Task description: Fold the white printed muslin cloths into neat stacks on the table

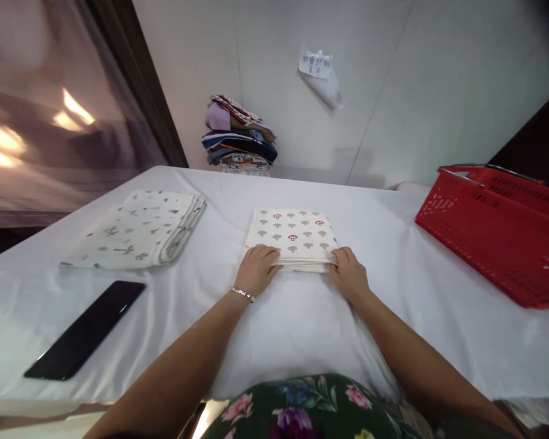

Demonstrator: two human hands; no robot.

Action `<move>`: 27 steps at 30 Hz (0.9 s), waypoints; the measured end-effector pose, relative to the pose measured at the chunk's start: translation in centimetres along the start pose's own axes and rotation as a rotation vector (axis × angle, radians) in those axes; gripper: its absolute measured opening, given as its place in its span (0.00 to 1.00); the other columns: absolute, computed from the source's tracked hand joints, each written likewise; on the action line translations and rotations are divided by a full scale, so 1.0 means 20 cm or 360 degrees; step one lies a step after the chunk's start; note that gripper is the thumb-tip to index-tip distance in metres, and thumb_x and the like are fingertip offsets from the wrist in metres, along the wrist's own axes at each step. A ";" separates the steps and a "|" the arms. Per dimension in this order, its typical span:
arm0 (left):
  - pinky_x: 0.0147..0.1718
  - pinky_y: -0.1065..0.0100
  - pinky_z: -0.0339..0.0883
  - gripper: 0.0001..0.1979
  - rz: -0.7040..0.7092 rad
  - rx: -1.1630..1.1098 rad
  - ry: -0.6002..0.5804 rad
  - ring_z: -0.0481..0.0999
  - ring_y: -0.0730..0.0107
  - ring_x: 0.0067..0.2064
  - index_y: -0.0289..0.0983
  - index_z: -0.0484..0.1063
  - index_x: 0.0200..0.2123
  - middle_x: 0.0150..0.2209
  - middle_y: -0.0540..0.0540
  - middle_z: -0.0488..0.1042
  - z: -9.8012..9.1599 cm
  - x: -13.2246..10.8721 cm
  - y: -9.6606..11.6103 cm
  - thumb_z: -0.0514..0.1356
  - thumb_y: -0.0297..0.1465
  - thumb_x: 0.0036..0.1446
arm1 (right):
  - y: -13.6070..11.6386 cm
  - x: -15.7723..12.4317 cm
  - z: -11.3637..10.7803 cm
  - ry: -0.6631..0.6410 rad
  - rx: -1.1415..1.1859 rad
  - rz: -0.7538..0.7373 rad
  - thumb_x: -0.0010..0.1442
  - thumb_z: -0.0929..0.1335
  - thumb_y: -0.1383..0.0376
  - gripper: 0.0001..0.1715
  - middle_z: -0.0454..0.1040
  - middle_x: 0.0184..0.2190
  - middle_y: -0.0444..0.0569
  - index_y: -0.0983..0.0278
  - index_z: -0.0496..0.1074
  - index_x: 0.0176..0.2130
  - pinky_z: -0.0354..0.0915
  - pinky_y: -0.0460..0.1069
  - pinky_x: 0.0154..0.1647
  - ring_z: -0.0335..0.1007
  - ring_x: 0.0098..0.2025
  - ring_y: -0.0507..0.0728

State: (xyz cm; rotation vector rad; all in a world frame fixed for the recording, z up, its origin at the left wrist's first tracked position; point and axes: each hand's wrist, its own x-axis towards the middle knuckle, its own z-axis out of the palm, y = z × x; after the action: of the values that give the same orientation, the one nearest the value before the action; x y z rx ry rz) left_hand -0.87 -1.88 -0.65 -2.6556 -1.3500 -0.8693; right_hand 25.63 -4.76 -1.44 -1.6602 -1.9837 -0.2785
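Note:
A folded cream cloth with mushroom prints [294, 235] lies in the middle of the white-covered table [384, 244]. My left hand [256, 268], with a bracelet on its wrist, grips the cloth's near left corner, fingers curled over the edge. At the near right corner my right hand [349, 272] holds the same cloth, fingers tucked around the folded layers.
A second folded white cloth with grey prints [139, 230] lies at the left. A black phone [88, 329] rests near the front left edge. A red plastic basket [498, 228] stands at the right. A stack of coloured fabrics [238, 137] sits against the back wall.

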 end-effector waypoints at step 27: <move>0.40 0.68 0.64 0.12 -0.0613 -0.0167 -0.0192 0.69 0.67 0.44 0.44 0.74 0.41 0.44 0.49 0.70 -0.19 -0.09 -0.19 0.54 0.32 0.55 | 0.06 -0.02 0.02 -0.0068 0.0048 -0.0219 0.57 0.60 0.66 0.13 0.68 0.41 0.47 0.60 0.67 0.42 0.62 0.45 0.28 0.68 0.36 0.52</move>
State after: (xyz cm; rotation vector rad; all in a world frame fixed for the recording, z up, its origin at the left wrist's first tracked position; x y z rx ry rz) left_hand -6.35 -1.86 0.85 -2.6018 -1.9407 -0.8394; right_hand 26.75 -4.73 -2.15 -1.5252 -2.1274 -0.2640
